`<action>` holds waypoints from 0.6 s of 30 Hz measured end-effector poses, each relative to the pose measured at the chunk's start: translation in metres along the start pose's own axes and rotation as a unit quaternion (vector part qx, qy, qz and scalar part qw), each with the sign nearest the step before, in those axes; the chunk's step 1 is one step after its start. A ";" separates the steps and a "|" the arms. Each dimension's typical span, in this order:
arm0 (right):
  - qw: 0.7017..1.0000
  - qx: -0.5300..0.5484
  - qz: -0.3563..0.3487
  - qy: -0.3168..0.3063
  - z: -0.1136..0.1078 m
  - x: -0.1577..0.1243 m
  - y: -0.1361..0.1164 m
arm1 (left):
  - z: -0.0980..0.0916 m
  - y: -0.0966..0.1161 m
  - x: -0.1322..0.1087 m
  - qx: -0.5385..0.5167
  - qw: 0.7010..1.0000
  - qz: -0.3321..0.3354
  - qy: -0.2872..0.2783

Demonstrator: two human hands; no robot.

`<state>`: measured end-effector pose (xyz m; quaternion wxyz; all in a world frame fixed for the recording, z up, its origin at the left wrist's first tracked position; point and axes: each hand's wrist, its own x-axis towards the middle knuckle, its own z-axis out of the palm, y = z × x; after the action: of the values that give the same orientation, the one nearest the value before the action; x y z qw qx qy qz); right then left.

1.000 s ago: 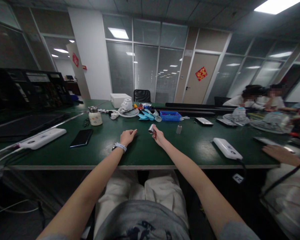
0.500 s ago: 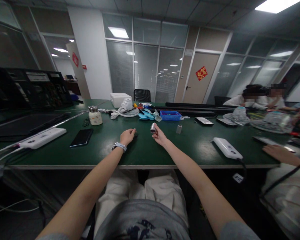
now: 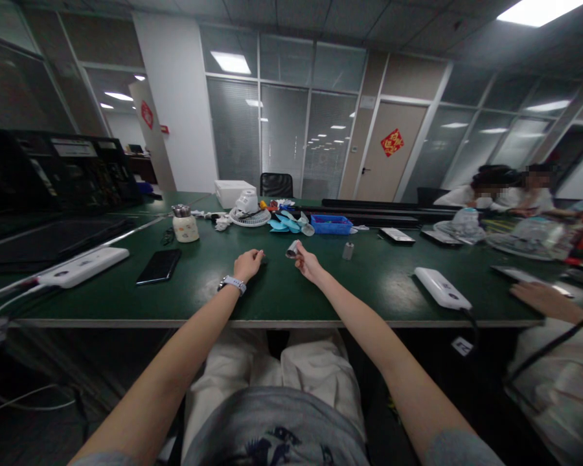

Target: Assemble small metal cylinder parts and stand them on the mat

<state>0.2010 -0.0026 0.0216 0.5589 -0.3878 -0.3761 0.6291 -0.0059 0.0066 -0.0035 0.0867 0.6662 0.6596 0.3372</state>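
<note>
My right hand (image 3: 307,264) is raised a little above the green table (image 3: 282,291) and pinches a small silver cylinder (image 3: 292,248) between its fingertips. My left hand (image 3: 248,264) rests on the table with its fingers curled; a small dark thing shows at its fingertips, but I cannot tell whether it is held. A watch sits on my left wrist. A second small silver cylinder (image 3: 348,250) stands on the table to the right of my right hand.
A black phone (image 3: 159,266) and a white power strip (image 3: 81,267) lie to the left; another white strip (image 3: 441,288) lies to the right. A white flask (image 3: 185,224), a small fan (image 3: 249,211), light blue blades (image 3: 286,222) and a blue tray (image 3: 331,224) stand further back. Other people work at the right.
My right hand has turned the silver cylinder slightly between its fingers. My left hand has stayed in place.
</note>
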 end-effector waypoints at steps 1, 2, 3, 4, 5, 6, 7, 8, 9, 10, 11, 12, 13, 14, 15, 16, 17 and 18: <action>1.000 -0.014 -0.011 0.007 0.000 0.001 0.001 | 0.000 0.000 0.000 0.002 1.000 -0.001 0.001; 0.999 -0.035 -0.030 0.013 -0.001 0.001 0.002 | 0.000 0.000 0.000 0.003 1.000 -0.002 0.001; 0.996 -0.065 -0.057 0.019 -0.002 0.002 0.004 | 0.001 0.000 0.001 0.003 1.000 -0.002 0.001; 0.991 -0.101 -0.089 0.025 -0.003 0.002 0.005 | 0.001 -0.001 0.001 0.002 1.000 -0.002 0.001; 0.982 -0.140 -0.125 0.032 -0.005 0.002 0.006 | 0.001 -0.001 0.001 0.002 1.000 -0.001 0.002; 0.970 -0.178 -0.159 0.040 -0.007 0.002 0.007 | 0.001 -0.001 0.001 0.001 1.000 0.001 0.003; 0.958 -0.211 -0.188 0.044 -0.008 0.001 0.008 | 0.001 -0.001 0.001 0.000 1.000 0.003 0.004; 0.946 -0.240 -0.212 0.047 -0.010 0.000 0.008 | 0.001 -0.002 0.001 -0.001 1.000 0.004 0.005; 0.935 -0.264 -0.233 0.048 -0.011 -0.001 0.008 | 0.002 -0.002 0.001 -0.002 1.000 0.004 0.004; 0.922 -0.288 -0.253 0.050 -0.013 -0.003 0.008 | 0.002 -0.002 0.002 -0.003 1.000 0.003 0.002; 0.907 -0.315 -0.274 0.054 -0.013 -0.005 0.007 | 0.002 -0.002 0.002 -0.004 1.000 0.002 0.000; 0.889 -0.343 -0.296 0.060 -0.014 -0.006 0.006 | 0.002 -0.001 0.002 -0.005 1.000 0.000 -0.002; 0.869 -0.373 -0.317 0.071 -0.014 -0.008 0.004 | 0.001 -0.001 0.002 -0.004 1.000 -0.002 -0.003; 0.848 -0.402 -0.334 0.086 -0.014 -0.009 0.001 | 0.001 -0.001 0.002 -0.003 1.000 -0.002 -0.004; 0.828 -0.428 -0.347 0.108 -0.015 -0.010 -0.002 | 0.001 -0.001 0.001 -0.002 1.000 -0.003 -0.004; 0.810 -0.448 -0.353 0.136 -0.016 -0.011 -0.007 | 0.001 0.000 0.001 -0.002 1.000 -0.004 -0.004; 0.794 -0.461 -0.356 0.170 -0.018 -0.011 -0.011 | 0.000 0.000 0.001 -0.002 1.000 -0.004 -0.005; 0.781 -0.467 -0.359 0.209 -0.022 -0.010 -0.017 | 0.000 0.001 0.001 -0.002 1.000 -0.004 -0.006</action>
<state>0.2287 -0.0098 0.0285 0.5597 -0.5602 -0.6098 0.0338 -0.0058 0.0070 -0.0028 0.0932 0.6655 0.6607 0.3344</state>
